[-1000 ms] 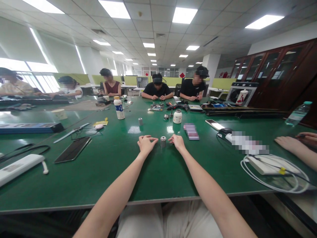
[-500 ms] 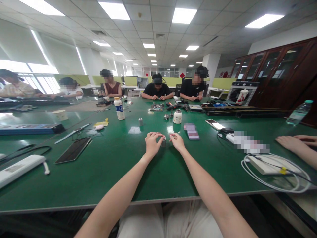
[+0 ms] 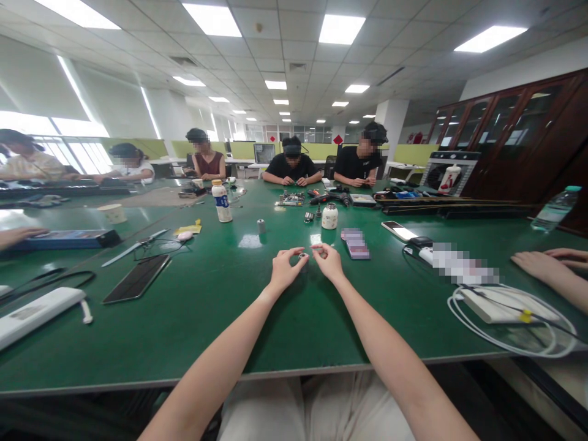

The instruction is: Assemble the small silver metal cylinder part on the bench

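Note:
Over the green table, my left hand curls its thumb and forefinger round a small grey metal cylinder, which looks upright. Close on its right, my right hand is closed in a pinch, its fingertips pointing toward the cylinder. Whatever those fingertips hold is too small to make out. Farther off, slightly to the left, stands another small grey cylinder. A white patterned jar and a purple packet lie beyond my right hand.
Left of me are a dark phone, scissors-like long blade and a white power strip. A milk bottle stands farther back. On the right lie a white phone, coiled white cable and another person's hands.
My right hand has shifted slightly left, bringing its fingertips nearer my left hand and the cylinder. At the far left, another person's hand has come onto the blue box.

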`<action>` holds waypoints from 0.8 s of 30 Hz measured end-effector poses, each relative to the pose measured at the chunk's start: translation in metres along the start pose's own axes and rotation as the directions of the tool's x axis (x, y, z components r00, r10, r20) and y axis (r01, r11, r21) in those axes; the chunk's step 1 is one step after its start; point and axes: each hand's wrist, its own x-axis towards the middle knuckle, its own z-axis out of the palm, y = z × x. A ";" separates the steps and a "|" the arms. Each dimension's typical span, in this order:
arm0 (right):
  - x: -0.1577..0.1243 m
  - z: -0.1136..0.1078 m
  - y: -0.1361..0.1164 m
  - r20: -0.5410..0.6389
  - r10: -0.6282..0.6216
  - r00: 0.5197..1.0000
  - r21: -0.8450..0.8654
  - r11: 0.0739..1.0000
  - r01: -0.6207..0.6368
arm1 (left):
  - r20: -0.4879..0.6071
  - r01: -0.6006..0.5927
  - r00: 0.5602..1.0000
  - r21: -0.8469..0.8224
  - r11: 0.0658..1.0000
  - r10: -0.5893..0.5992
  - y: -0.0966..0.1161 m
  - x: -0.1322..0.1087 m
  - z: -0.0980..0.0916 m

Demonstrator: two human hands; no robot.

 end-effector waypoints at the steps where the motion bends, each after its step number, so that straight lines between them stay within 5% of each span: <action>1: -0.001 0.000 -0.003 0.022 -0.025 0.999 -0.029 0.999 0.026 | 0.013 0.007 1.000 0.001 1.000 -0.007 -0.002 -0.001 0.001; 7: -0.006 0.004 -0.015 0.099 -0.080 0.992 -0.180 0.979 0.097 | 0.117 0.036 0.992 0.071 0.997 -0.045 -0.012 -0.004 0.004; 15: 0.005 -0.007 -0.007 -0.037 -0.019 0.999 -0.184 0.983 0.012 | 0.119 0.048 0.991 0.071 0.996 -0.056 -0.011 -0.003 0.003; 20: 0.003 -0.021 0.006 0.128 0.158 0.979 -0.458 0.885 -0.083 | 0.106 0.029 0.994 0.091 0.995 -0.039 -0.012 -0.004 0.004; 24: 0.001 -0.022 0.009 0.241 0.201 0.950 -0.498 0.865 -0.057 | 0.095 0.035 0.994 0.099 0.994 -0.045 -0.012 -0.003 0.004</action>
